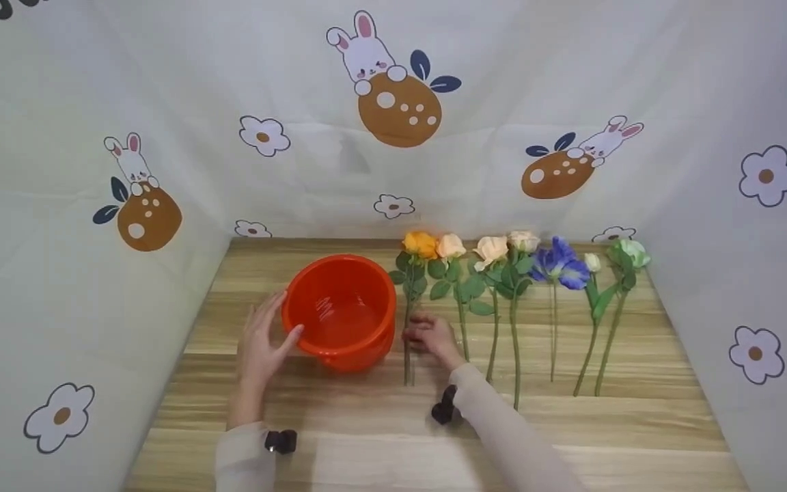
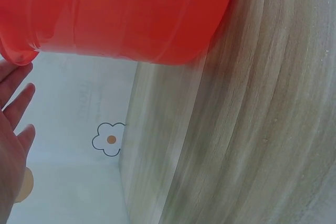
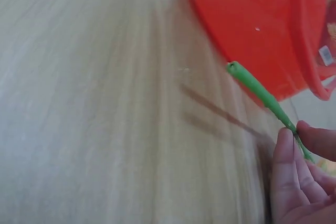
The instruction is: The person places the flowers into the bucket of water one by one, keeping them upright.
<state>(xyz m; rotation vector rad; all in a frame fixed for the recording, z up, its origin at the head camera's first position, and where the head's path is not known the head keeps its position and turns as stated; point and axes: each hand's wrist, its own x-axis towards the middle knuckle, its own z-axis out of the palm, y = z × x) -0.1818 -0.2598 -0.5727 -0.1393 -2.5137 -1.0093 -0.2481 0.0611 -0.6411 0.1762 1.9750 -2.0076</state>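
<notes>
A red plastic bucket [image 1: 361, 359] stands on the wooden table, its round mouth facing up. My left hand [image 1: 261, 342] is at its left side, with fingers and thumb spread along the rim; in the left wrist view straight fingers reach the lip of the bucket [image 2: 131, 14]. Just right of the bucket, my right hand [image 1: 436, 338] pinches the stem of an orange artificial rose [image 1: 420, 244]. Up close in the right wrist view, the green stem [image 3: 257, 88] is between thumb and fingertips, its lower end raised above the table and in front of the bucket.
To the right several artificial flowers lie in a row: peach roses [image 1: 491, 250], a purple flower [image 1: 561, 263], a white bud [image 1: 592, 262] and a pale green flower [image 1: 632, 253]. A printed cloth [image 1: 325, 178] hangs around the table [image 1: 380, 437] at the back and sides.
</notes>
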